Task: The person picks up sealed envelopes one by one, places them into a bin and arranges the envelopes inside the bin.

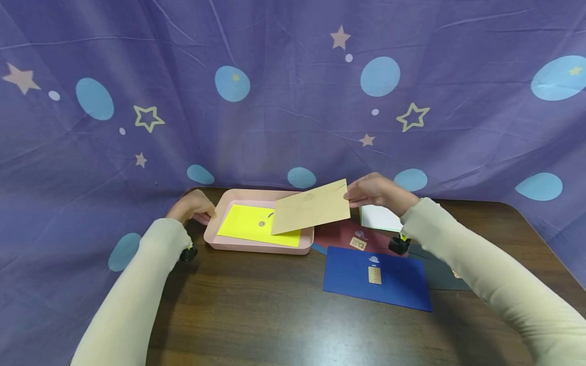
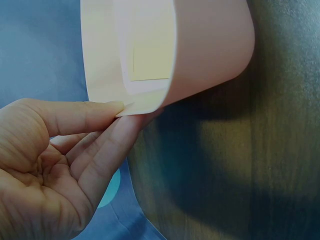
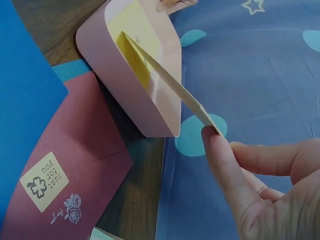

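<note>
Cream cloth sleeves foremost, we list our left hand pinching a pink rectangular tray, our right hand a tan paper envelope, aslant over the yellow rectangular envelope inside; a loosened pinch could drop it askew.

The worktop looks to me like dark wood, smooth and grained, its finish catching a glossy glare well in from the far edge. Near its far left corner, the pink tray seems to be plastic, smooth and softly matt. The yellow envelope inside is smooth paper; the tan envelope looks like plain matt kraft paper. Farther toward the right edge, the blue envelope, red envelope and dark green envelope are matt paper too. Behind the far edge, the curtain is printed cloth, creased and lightly rippled.
</note>
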`<state>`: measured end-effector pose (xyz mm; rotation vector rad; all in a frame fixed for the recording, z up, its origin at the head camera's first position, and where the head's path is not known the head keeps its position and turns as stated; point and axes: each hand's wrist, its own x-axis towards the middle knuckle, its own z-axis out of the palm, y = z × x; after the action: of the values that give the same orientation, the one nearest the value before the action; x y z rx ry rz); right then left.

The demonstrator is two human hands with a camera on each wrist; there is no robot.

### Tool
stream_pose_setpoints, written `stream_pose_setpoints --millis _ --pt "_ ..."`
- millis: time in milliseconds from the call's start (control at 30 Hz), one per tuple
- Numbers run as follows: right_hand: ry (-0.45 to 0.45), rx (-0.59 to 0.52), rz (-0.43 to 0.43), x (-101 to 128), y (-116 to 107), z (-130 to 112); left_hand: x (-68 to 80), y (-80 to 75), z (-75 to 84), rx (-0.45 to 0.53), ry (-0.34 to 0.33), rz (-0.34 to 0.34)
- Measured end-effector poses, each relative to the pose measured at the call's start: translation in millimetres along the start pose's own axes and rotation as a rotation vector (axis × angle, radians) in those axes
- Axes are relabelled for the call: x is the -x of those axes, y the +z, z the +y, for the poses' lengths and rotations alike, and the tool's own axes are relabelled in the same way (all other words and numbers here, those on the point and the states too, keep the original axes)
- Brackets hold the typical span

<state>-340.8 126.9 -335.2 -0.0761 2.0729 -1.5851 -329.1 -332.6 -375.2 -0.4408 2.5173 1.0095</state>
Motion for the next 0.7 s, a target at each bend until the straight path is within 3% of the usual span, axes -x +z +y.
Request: stream_pose_setpoints --millis 400,700 --pt "0.039 0.068 0.095 -8.3 14.6 -6.6 1.2 -0.3 0.7 0.011 0.003 0.005" --pt "0.050 0.086 0.120 -12.5 20.5 -13.4 -1.7 0.6 -0.6 0.004 0.007 0.003"
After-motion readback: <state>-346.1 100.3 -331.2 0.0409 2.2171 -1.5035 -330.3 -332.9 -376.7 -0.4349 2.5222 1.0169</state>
